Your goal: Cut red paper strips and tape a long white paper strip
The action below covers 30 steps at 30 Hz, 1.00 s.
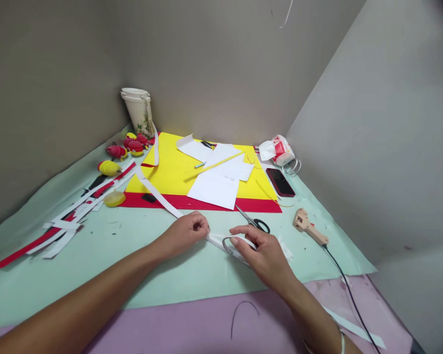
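Observation:
My left hand is curled into a pinch on a long white paper strip that runs back across the mint-green sheet toward the yellow sheet. My right hand grips the near end of the same strip, which is bent into a small loop under its thumb and fingers. Both hands rest low on the mint-green sheet. Scissors with black handles lie just behind my right hand, untouched.
A yellow sheet on a red sheet carries white papers. Left are red and white strips, paper lanterns and a cup. Right lie a phone, a glue gun with cord and a crumpled packet.

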{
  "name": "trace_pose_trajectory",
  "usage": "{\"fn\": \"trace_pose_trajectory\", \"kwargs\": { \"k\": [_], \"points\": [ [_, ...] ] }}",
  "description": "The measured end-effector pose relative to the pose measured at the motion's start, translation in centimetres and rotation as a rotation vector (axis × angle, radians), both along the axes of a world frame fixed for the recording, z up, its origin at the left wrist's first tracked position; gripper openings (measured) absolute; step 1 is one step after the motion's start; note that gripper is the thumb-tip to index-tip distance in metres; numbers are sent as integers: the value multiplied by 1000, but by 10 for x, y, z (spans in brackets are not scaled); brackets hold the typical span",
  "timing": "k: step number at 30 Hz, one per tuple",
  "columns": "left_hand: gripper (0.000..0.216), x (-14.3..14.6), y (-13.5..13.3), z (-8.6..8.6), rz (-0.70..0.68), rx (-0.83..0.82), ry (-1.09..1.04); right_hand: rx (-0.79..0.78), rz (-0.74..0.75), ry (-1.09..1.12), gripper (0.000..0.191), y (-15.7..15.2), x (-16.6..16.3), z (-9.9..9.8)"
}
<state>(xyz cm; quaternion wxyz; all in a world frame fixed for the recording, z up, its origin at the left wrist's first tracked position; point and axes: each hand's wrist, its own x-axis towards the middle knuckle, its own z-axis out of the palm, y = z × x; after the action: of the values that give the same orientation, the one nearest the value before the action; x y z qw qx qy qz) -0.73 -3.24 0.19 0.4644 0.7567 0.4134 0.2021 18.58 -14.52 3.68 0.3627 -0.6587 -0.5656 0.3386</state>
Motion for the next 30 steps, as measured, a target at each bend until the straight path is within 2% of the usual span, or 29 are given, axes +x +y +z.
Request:
{"fn": "trace_pose_trajectory", "kwargs": {
  "k": [5,10,20,30],
  "points": [
    [11,-1,0,-1,-2,31,16,43,33,-162,23,-5,3,10],
    [10,-2,0,-6,-13,80,54,145,103,-250,21,-7,6,10],
    [9,-2,2,-14,-21,156,57,106,217,-637,20,-16,0,10],
    [9,0,1,-11,0,191,111,39,263,-849,22,-12,-9,8]
  ]
}}
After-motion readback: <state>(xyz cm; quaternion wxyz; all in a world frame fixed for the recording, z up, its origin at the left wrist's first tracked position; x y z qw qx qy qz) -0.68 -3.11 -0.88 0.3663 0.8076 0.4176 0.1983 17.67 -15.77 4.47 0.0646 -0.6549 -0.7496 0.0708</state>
